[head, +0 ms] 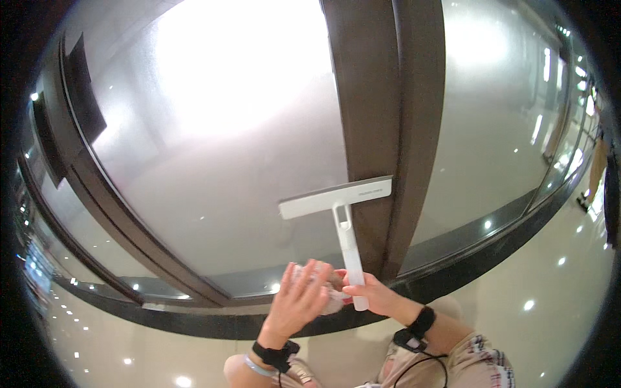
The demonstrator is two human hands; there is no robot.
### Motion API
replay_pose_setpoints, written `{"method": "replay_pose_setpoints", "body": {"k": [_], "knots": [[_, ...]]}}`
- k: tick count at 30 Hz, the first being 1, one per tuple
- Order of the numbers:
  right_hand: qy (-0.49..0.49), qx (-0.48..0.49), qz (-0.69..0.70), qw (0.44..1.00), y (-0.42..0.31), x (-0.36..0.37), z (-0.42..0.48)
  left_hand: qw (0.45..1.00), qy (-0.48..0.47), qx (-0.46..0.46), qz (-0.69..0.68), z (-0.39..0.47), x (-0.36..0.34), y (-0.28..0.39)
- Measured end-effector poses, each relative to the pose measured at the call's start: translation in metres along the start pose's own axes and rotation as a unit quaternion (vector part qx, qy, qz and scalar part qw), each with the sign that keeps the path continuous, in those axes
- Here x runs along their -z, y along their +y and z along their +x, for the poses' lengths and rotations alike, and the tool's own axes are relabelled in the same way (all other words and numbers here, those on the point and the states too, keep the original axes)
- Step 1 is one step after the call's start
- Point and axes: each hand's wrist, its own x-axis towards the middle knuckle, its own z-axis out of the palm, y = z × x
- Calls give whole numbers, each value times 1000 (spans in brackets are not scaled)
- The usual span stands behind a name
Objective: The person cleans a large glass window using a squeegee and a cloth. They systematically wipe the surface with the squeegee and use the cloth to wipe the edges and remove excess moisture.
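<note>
A white window squeegee (pixel 351 262) is held upright by the lower handle in my right hand (pixel 378 297). Its wide white head (pixel 335 198), edged with a dark blade, points away from me and overlaps both a glass pane and a brown frame post. My left hand (pixel 302 297) is raised beside the handle, fingers stretched over a crumpled pale cloth (pixel 334 304). That cloth sits between my two hands, partly hidden by my left fingers. Whether the blade touches the glass I cannot tell.
Before me stands a large reflective glass pane (pixel 233 194) between brown frame posts (pixel 373 121). Another pane (pixel 480 145) is to the right. A dark base strip (pixel 233 326) borders the shiny tiled floor (pixel 529 320). A person's legs (pixel 596 169) show at far right.
</note>
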Motion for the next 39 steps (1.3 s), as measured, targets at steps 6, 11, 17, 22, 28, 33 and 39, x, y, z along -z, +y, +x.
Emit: {"method": "replay_pose_setpoints", "body": {"k": [6, 11, 17, 22, 28, 33, 39], "knots": [[-89, -81, 161, 980, 7, -3, -9, 985, 75, -145, 58, 0, 9, 36], [-70, 17, 46, 996, 4, 0, -7, 991, 52, -117, -48, 28, 29, 32], [-144, 2, 88, 986, -11, -13, -28, 981, 97, -26, -163, 36, 60, 24], [-163, 7, 144, 976, -12, -14, -25, 972, 135, -46, -188, 36, 69, 20], [-199, -116, 213, 949, -23, -28, -22, 859, 102, 84, -495, 25, 81, 38], [-274, -44, 204, 939, -24, -21, -34, 988, 128, -2, -89, 38, 64, 26], [-187, -6, 137, 973, -35, -29, -34, 988, 131, 30, 73, 29, 44, 34]]}}
